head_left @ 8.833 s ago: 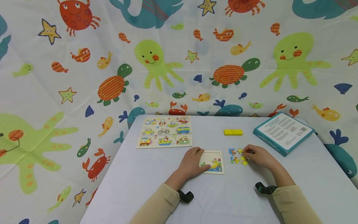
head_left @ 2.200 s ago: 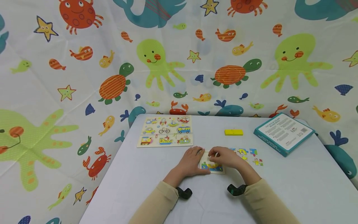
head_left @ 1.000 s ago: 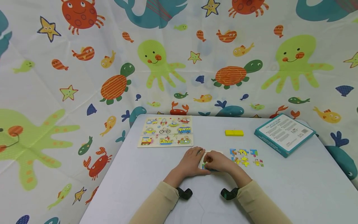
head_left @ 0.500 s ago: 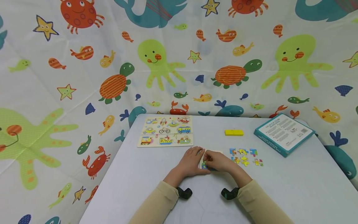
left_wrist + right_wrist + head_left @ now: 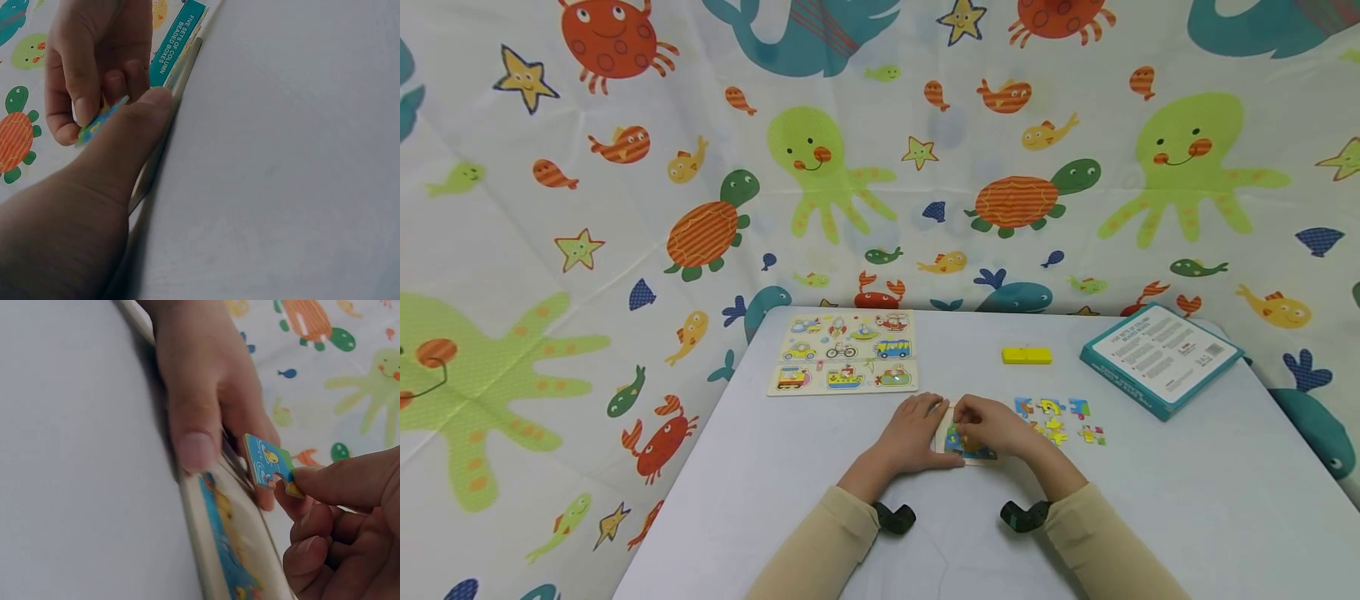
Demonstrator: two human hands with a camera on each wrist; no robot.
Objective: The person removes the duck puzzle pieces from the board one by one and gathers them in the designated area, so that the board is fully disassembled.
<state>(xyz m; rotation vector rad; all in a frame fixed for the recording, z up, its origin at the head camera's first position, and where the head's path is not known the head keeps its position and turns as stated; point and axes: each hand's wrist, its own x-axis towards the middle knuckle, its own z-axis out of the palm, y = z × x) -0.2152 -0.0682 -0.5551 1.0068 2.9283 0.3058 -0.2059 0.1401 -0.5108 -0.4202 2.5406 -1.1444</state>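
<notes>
My left hand (image 5: 912, 435) holds a small wooden puzzle tray (image 5: 195, 531) at its left side, with the thumb along the front edge. Above the tray, my right hand (image 5: 997, 427) pinches a jigsaw piece (image 5: 261, 461) between thumb and fingers. The right wrist view shows that piece as blue and green with a small yellow fish, tilted up off the tray. Blue and yellow pieces line the near part of the tray; my right hand covers some of it in the head view. Several loose jigsaw pieces (image 5: 1055, 432) lie right of the tray.
A vehicle picture board (image 5: 842, 353) lies at the table's back left. Behind the loose pieces is a yellow block (image 5: 1026, 356). A teal box (image 5: 1162, 358) sits at the back right, before a sea-animal curtain (image 5: 940, 125).
My right hand has gone from the loose pieces to the tray. In the last half second it shifts slightly right, the piece now showing raised. Loose pieces lie more spread out. My left hand stays put.
</notes>
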